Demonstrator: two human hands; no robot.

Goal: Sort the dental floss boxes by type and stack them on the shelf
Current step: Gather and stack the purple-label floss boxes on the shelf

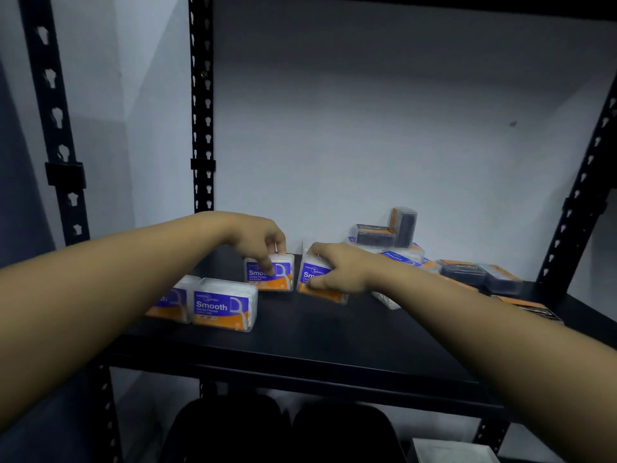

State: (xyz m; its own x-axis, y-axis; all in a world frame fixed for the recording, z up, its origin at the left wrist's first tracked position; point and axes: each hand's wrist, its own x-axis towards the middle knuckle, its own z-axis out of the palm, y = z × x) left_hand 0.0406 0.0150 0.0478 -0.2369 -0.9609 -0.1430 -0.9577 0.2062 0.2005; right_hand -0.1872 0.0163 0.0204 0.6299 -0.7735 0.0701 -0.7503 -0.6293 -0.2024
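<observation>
On the black shelf [334, 332] stand several clear "Smooth" floss boxes with purple and orange labels. My left hand [260, 242] grips one upright Smooth box [283, 279] from above. My right hand [337, 269] holds another Smooth box [320, 294] just to its right, slightly tilted. Two more Smooth boxes [223, 305] stand side by side at the front left, the left one partly hidden by my forearm. At the back right lies a "Round" box [400, 257] under black and orange boxes [375, 235].
More black and orange boxes [477, 275] lie scattered along the shelf's right side, one [527, 309] near the front right edge. Black perforated uprights [202, 128] frame the shelf against a white wall. Dark shapes sit below the shelf.
</observation>
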